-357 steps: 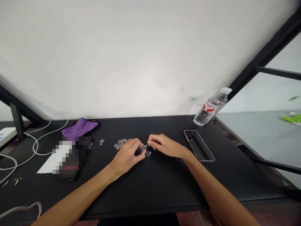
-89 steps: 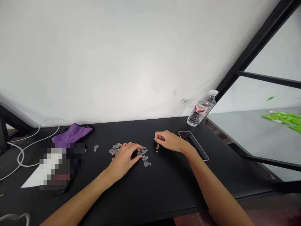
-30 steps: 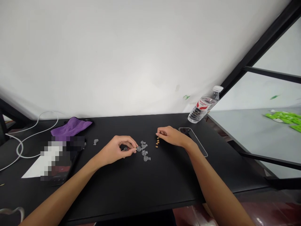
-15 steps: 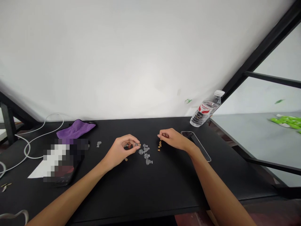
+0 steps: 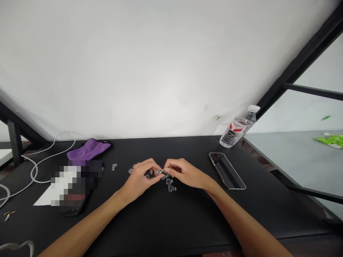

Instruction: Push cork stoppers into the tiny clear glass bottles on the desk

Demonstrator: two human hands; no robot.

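Over the middle of the black table, my left hand [image 5: 139,179] pinches a tiny clear glass bottle [image 5: 159,172] between thumb and fingertips. Its mouth points right, toward my right hand [image 5: 187,174]. There my right thumb and forefinger are closed on a small cork stopper [image 5: 163,170], right at the bottle's neck. How deep the cork sits cannot be made out. Just below the fingertips lie more small flask-shaped bottles, one of them a clear bottle [image 5: 172,189]. Others rest partly hidden behind my left hand, such as a round glass bottle [image 5: 130,171].
A single small bottle [image 5: 114,166] lies farther left. A phone [image 5: 227,171] lies to the right, with a water bottle [image 5: 237,128] behind it. On the left are a purple cloth pouch [image 5: 89,149], a white cable [image 5: 34,171] and a dark, blurred-out item with white paper [image 5: 43,197].
My right hand has moved left from the row of corks to meet my left hand, bringing a cork. The corks on the table are now hidden behind it. The view has shifted slightly.
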